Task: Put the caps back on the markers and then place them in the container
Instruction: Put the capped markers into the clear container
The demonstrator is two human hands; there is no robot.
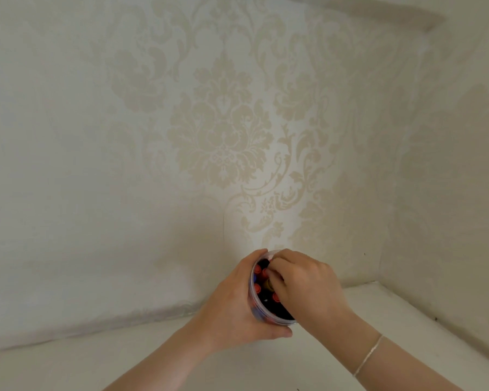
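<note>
The left hand (pixel 232 303) wraps around the clear tub (pixel 277 321), steadying it against the palm, while the right hand (pixel 302 280) curls its fingertips down into the open mouth; whether they pinch a marker I cannot tell. This looks like the final stowing step: next, let go and draw the fingers clear without tipping it. Beneath those fingers the markers (pixel 261 275) stand packed upright, red and dark caps on.

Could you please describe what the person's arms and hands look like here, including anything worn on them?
Both forearms are bare, with no sleeves in view. The left hand shows no ring, watch or glove. The right hand is also ungloved, and a thin, pale bracelet circles the right wrist.
</note>
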